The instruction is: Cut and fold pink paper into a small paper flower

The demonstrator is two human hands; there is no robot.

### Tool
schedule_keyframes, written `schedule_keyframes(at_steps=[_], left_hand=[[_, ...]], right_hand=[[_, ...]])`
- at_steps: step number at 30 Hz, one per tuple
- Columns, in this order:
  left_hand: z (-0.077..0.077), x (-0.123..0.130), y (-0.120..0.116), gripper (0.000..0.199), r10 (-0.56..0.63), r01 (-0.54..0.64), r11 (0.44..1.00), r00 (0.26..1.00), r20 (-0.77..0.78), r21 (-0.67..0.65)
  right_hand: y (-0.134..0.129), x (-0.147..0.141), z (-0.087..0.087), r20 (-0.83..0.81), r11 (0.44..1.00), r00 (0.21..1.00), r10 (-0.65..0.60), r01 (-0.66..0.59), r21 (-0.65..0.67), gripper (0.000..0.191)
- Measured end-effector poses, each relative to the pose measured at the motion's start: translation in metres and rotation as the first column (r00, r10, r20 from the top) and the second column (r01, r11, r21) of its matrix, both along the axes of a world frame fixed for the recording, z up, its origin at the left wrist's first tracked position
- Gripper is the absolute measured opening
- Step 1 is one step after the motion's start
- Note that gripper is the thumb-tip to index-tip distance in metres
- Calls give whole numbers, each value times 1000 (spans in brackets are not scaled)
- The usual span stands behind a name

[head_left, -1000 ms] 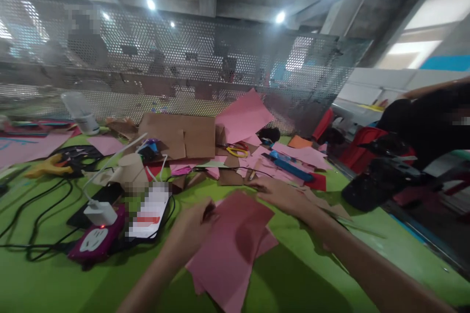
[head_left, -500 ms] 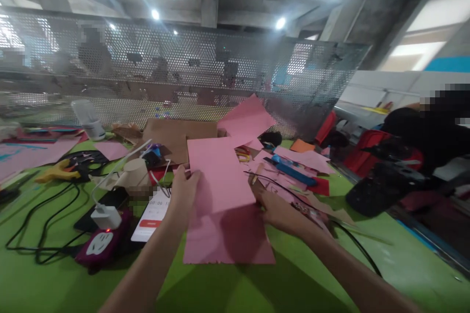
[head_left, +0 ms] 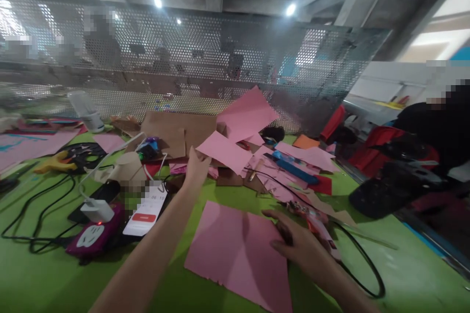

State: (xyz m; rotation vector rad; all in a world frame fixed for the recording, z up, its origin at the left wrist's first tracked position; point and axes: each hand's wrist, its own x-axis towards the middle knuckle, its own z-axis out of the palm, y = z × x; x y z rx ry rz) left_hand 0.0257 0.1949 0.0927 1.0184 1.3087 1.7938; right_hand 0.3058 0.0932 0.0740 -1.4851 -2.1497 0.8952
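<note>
My left hand (head_left: 197,170) reaches to the back of the green table, its fingers closed on the left corner of a pink paper sheet (head_left: 226,151). That sheet is tilted above the clutter. Nearer to me a second pink sheet of paper (head_left: 237,249) lies flat, turned slightly, with a ragged near edge. At its right edge hovers or rests my right hand (head_left: 293,239), fingers apart and curved, holding nothing. Whether its fingertips touch the paper I cannot tell. Behind the held sheet, another large pink sheet (head_left: 247,115) leans up beside brown cardboard (head_left: 165,129).
Left of my arm are a lit phone (head_left: 147,210), a purple power strip (head_left: 97,234) with a white charger, black cables, and a yellow-handled tool (head_left: 55,162). Paper scraps and a blue cutter-like tool (head_left: 293,168) lie at right. A perforated metal screen (head_left: 205,68) stands behind; a person sits far right.
The two pink sheets have come apart. My left hand has carried one back and up, while the other has turned on the table. My right hand has moved nearer to me, fingers apart.
</note>
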Motion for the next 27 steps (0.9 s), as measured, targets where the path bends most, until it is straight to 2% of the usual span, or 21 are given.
schedule_keyframes(at_steps=[2,5,7,8,10,11,13,16,19,23,25,27], left_hand=[[-3,3,-30,52,-50,49,999,992,-112,-15],[-9,10,-97,51,-182,167,983,943,-279,-77],[-16,15,-143,56,-363,268,931,730,-579,-246],[-20,16,-163,65,-443,321,896,595,-671,-306],[-29,17,-195,88,-517,412,833,344,-784,-369],[-35,16,-205,98,-524,425,816,258,-812,-391],[-45,15,-217,104,-512,415,812,167,-843,-411],[-57,12,-223,99,-477,382,835,144,-867,-396],[-60,9,-225,91,-429,344,870,175,-886,-353],[-57,8,-228,81,-394,291,899,213,-894,-327],[-56,9,-228,77,-389,284,903,221,-894,-322],[-55,11,-228,72,-379,274,909,230,-897,-314]], right_hand=[[0,1,-3,-23,1000,1000,-9,9,8,60],[1,-1,-6,-103,998,994,-29,36,60,56],[0,-4,-9,-165,991,985,-45,64,113,50],[-2,-5,-11,-196,988,979,-52,79,130,48],[-6,-8,-16,-266,985,961,-71,110,132,44],[-8,-10,-18,-292,984,953,-82,124,127,42],[-15,-12,-21,-320,984,943,-97,139,112,35],[-26,-12,-17,-321,991,943,-91,116,60,26],[-36,-8,-7,-300,999,953,-34,44,28,21],[-46,3,0,-148,987,984,97,-77,141,29],[-49,5,-2,-57,976,990,128,-116,184,36],[-51,5,-5,-22,972,990,138,-131,196,33]])
